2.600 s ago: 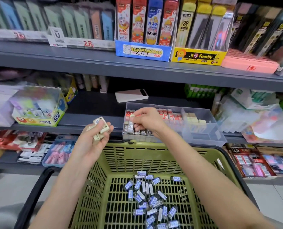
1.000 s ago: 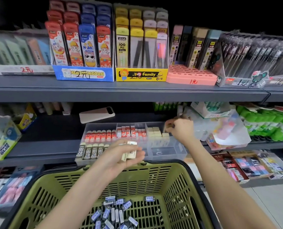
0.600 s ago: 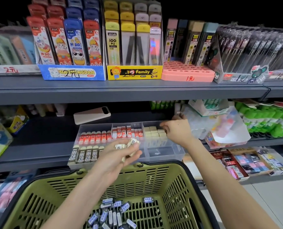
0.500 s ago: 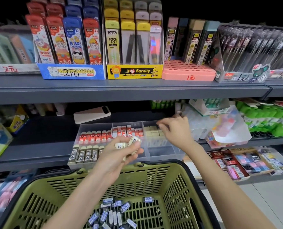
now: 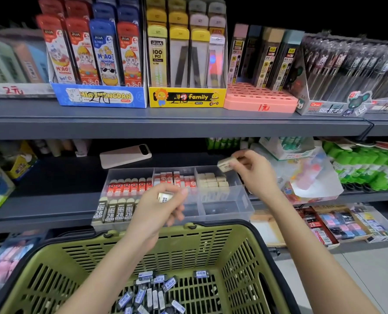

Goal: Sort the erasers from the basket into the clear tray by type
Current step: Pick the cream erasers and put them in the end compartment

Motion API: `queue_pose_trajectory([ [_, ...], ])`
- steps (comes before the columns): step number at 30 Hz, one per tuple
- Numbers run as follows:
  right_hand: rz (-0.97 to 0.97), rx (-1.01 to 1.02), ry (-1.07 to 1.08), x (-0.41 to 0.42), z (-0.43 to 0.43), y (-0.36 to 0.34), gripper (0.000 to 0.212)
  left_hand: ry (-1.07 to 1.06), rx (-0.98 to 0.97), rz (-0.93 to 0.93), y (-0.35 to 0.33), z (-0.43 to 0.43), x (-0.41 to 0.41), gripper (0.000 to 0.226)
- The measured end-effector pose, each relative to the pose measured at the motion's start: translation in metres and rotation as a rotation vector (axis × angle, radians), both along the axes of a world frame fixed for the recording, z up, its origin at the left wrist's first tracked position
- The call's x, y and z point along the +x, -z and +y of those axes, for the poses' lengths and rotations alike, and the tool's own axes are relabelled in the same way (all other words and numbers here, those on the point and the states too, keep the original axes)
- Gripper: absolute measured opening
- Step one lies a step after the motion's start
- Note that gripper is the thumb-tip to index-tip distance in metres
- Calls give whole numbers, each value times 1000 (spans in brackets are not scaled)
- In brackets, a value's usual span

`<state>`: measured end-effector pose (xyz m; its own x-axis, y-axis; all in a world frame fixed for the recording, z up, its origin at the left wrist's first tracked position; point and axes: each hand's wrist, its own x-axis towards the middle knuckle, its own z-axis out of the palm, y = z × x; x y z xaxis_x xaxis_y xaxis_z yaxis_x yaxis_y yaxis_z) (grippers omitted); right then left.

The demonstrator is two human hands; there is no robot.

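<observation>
Eraser [image 5: 224,165]: cream block (pinched, right hand [image 5: 254,171]).

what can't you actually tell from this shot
All head view.
How many erasers the left hand grips: it covers all but one end.
The clear tray's front middle compartment: behind that hand.
Count of blue-sleeved erasers in the basket: cut off by the bottom edge.
Print on the cream eraser the right hand pinches: blurred.
</observation>
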<state>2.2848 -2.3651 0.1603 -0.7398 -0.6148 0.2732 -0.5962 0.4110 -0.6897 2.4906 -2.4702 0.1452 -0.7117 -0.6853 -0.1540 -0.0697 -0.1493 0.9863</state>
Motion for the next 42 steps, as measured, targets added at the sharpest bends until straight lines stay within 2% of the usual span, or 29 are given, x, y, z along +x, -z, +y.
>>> queue_pose_trajectory([
  [3,360,409,137,-22,-14,14,21,8,10,-44,2,-2,2,44],
  [6,528,544,88,-29,-26,28,21,53,94,-20,5,-5,6,26],
  [8,559,503,68,-32,-32,33,21,83,194,-4,6,-8,9,12],
  [12,667,347,32,-31,-38,37,14,173,344,9,4,-13,12,34],
  [14,676,371,33,-32,-39,38,15,203,386,31,4,-14,13,37],
  [19,592,551,25,-36,-36,34,23,227,408,65,6,-17,14,38],
  [24,587,556,12,-38,-28,28,21,221,461,92,7,-19,11,38],
  [28,622,482,78,-41,-28,24,19,234,507,106,6,-19,8,38],
  [33,725,480,46,-39,-38,26,16,239,555,118,4,-18,9,33],
  [37,769,461,-2,-38,-41,23,13,194,548,134,4,-18,10,37],
  [40,819,422,-3,-40,-34,24,16,183,504,126,5,-19,11,31],
  [42,814,466,-8,-42,-30,30,14,173,479,119,6,-19,11,26],
])
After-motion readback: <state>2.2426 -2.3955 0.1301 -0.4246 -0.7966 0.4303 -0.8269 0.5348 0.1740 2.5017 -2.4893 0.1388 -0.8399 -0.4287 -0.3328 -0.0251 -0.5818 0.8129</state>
